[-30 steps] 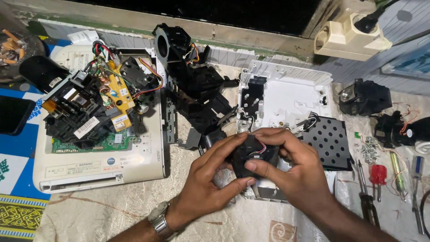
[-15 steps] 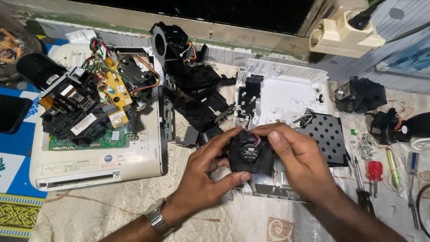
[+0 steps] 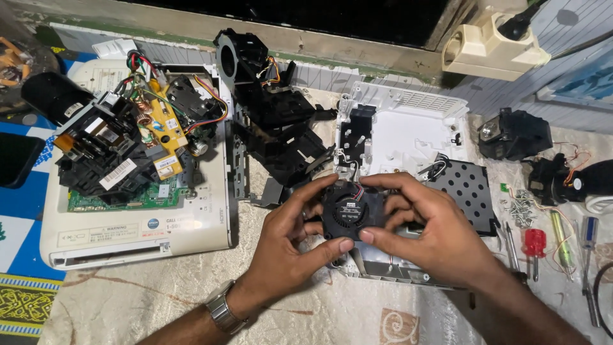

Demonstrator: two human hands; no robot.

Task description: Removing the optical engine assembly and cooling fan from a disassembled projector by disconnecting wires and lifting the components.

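Holding blower fan (image 3: 353, 216) w/ both hands, now face-up, lower than before

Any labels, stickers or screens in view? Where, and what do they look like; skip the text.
Fan label: small dark rectangular sticker on the black fan held by left hand and right hand.
Barcode label: white strip on the black module, left.
Warning sticker: white rectangle on the white casing.
Dark screen: black slab, far left edge.
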